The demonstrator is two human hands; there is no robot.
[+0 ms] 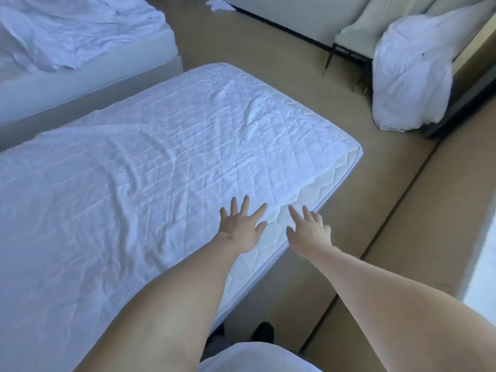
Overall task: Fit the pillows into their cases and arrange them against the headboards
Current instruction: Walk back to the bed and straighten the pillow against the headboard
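Both my hands reach out over the near side edge of a bed with a white quilted mattress pad (166, 157). My left hand (241, 226) hovers or rests flat on the pad near the edge, fingers spread, holding nothing. My right hand (308, 232) is just beside it over the mattress side, fingers apart and empty. A white bundle of bedding (410, 76), maybe a pillow or duvet, slumps off a pale armchair (357, 30) at the far right. No headboard is in view.
A second bed (80, 63) with crumpled white linen (67, 30) stands at the upper left. Tan carpet (375, 197) runs between the bed and a low ledge on the right. White cloth (220, 4) lies on the floor at the top. My dark shoes (264, 335) show below.
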